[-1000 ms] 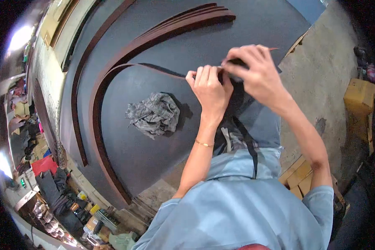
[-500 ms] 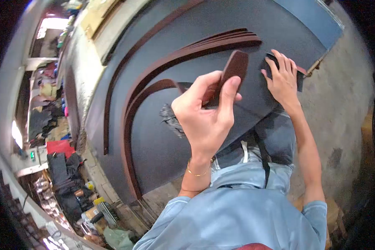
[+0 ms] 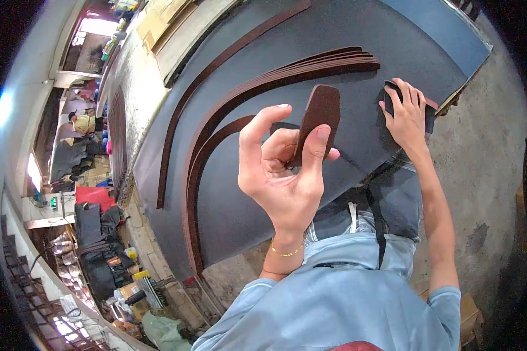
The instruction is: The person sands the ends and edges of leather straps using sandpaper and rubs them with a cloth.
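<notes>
My left hand [image 3: 284, 175] is raised over the table, thumb and fingers pinching a dark brown leather strip [image 3: 322, 111] near its tapered end; the index finger is lifted away. A curved brown length [image 3: 228, 130] runs on the table behind this hand; whether it joins the held strip is hidden. At the table's right edge, my right hand [image 3: 407, 120] curls over a black flat piece [image 3: 394, 90], its thumb on the left side. The palm hides much of that piece. A reddish-brown end [image 3: 431, 103] shows beside the fingers.
A stack of long brown strips [image 3: 275, 76] curves across the dark table [image 3: 246, 205]. One single strip [image 3: 175, 117] lies farther left. Shelves with cloth and a brush [image 3: 149, 291] stand at the left. Bare concrete floor [image 3: 480, 158] lies to the right.
My left index finger has lifted off the brown strip, which now stands more upright in the pinch. The view has shifted slightly; my right hand stays on the black piece.
</notes>
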Demonstrator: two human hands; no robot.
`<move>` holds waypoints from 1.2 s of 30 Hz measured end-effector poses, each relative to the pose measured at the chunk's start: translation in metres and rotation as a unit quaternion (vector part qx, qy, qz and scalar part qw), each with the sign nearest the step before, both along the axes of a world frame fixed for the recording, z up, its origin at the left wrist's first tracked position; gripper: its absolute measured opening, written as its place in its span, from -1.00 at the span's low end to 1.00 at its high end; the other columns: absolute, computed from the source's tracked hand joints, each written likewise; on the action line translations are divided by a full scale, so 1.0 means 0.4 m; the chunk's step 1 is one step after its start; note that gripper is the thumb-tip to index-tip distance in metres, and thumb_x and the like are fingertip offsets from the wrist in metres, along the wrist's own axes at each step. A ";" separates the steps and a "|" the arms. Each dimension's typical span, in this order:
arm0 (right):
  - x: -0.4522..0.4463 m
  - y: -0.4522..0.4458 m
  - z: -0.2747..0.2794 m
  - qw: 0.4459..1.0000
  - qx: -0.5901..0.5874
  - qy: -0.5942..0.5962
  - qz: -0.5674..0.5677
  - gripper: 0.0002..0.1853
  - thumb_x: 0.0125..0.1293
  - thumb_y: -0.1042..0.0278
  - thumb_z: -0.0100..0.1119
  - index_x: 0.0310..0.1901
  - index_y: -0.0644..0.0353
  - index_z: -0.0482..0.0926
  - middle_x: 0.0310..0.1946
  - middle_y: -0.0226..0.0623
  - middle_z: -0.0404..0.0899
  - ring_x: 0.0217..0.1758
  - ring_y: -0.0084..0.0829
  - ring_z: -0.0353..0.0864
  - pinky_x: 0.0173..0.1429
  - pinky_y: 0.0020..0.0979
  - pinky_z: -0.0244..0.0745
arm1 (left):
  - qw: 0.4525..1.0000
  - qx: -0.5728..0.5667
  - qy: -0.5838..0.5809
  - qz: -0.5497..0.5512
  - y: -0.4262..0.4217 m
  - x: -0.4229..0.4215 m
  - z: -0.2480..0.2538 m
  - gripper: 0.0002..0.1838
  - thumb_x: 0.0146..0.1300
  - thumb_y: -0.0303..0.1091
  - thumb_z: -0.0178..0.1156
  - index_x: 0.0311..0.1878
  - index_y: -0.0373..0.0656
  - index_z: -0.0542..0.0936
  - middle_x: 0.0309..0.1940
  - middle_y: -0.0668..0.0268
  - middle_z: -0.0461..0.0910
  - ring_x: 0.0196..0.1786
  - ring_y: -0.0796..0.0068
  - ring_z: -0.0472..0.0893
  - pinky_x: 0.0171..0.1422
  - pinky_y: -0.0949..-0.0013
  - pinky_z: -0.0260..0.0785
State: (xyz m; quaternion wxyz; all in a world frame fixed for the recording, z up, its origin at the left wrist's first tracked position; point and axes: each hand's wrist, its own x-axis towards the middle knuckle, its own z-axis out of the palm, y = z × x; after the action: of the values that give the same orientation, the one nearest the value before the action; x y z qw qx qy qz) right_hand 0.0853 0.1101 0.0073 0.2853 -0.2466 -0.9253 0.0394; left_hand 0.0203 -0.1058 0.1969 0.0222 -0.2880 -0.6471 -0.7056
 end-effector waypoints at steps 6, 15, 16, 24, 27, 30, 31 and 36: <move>-0.001 0.001 -0.002 1.000 -0.008 0.001 -0.002 -0.62 0.34 0.17 0.25 0.11 0.15 0.57 0.27 -0.29 0.41 0.39 -0.23 0.35 0.49 -0.11 0.12 | 1.000 0.004 0.006 -0.001 0.001 -0.001 -0.004 -0.65 0.25 -0.62 0.37 0.07 -0.28 0.50 -0.39 0.13 0.70 -0.37 0.50 0.71 -0.36 0.50 0.61; -0.002 0.000 -0.001 1.000 -0.010 0.006 0.000 -0.62 0.33 0.18 0.25 0.11 0.16 0.58 0.26 -0.28 0.42 0.39 -0.23 0.35 0.49 -0.11 0.13 | 0.999 -0.027 0.042 -0.003 0.000 -0.009 -0.025 -0.59 0.33 -0.56 0.32 0.24 -0.28 0.59 -0.21 0.14 0.73 -0.25 0.50 0.72 -0.33 0.50 0.62; -0.002 -0.001 0.000 1.000 -0.009 0.005 0.000 -0.62 0.33 0.18 0.25 0.11 0.16 0.58 0.26 -0.28 0.42 0.39 -0.23 0.35 0.49 -0.11 0.13 | 0.999 -0.027 0.042 -0.003 0.001 -0.011 -0.028 -0.59 0.33 -0.56 0.32 0.24 -0.28 0.59 -0.21 0.14 0.73 -0.25 0.50 0.72 -0.33 0.50 0.62; -0.002 -0.002 0.002 1.000 -0.014 0.012 -0.001 -0.63 0.33 0.17 0.26 0.10 0.16 0.59 0.25 -0.28 0.43 0.38 -0.23 0.36 0.50 -0.11 0.13 | 0.995 -0.091 0.041 -0.016 0.001 -0.008 -0.022 -0.55 0.51 -0.40 0.14 0.41 -0.27 0.45 -0.20 0.29 0.62 -0.42 0.63 0.52 -0.35 0.54 0.43; -0.002 0.000 -0.001 1.000 -0.010 0.015 0.001 -0.62 0.33 0.17 0.26 0.10 0.16 0.59 0.24 -0.28 0.43 0.37 -0.23 0.36 0.49 -0.12 0.13 | 0.994 -0.098 0.033 -0.024 -0.001 -0.007 -0.019 -0.55 0.53 -0.38 0.12 0.41 -0.28 0.44 -0.21 0.29 0.61 -0.42 0.62 0.51 -0.34 0.54 0.42; -0.002 0.000 0.001 1.000 -0.009 0.015 0.002 -0.62 0.33 0.17 0.26 0.10 0.17 0.59 0.24 -0.28 0.43 0.36 -0.23 0.37 0.49 -0.12 0.14 | 0.995 -0.093 0.009 -0.021 0.002 -0.002 -0.013 -0.58 0.53 -0.38 0.12 0.36 -0.34 0.45 -0.20 0.27 0.61 -0.41 0.61 0.52 -0.33 0.53 0.42; -0.001 -0.001 0.001 1.000 -0.009 0.016 0.002 -0.62 0.33 0.17 0.26 0.10 0.17 0.59 0.24 -0.28 0.43 0.36 -0.23 0.37 0.49 -0.12 0.14 | 0.995 -0.092 0.009 -0.021 0.001 0.000 -0.012 -0.58 0.53 -0.38 0.12 0.36 -0.34 0.45 -0.20 0.27 0.61 -0.41 0.61 0.52 -0.33 0.53 0.42; -0.001 -0.002 0.004 1.000 -0.010 0.013 0.001 -0.62 0.33 0.18 0.26 0.11 0.16 0.58 0.24 -0.28 0.43 0.37 -0.23 0.36 0.49 -0.11 0.14 | 0.997 -0.076 -0.003 -0.035 -0.001 -0.002 -0.019 -0.63 0.52 -0.38 0.13 0.26 -0.41 0.44 -0.22 0.20 0.62 -0.41 0.57 0.56 -0.33 0.51 0.43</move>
State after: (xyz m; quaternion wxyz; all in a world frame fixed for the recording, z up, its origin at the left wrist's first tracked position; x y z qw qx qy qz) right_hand 0.0848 0.1092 0.0087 0.2946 -0.2478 -0.9214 0.0521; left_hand 0.0195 -0.1063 0.1894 -0.0262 -0.3092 -0.6882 -0.6558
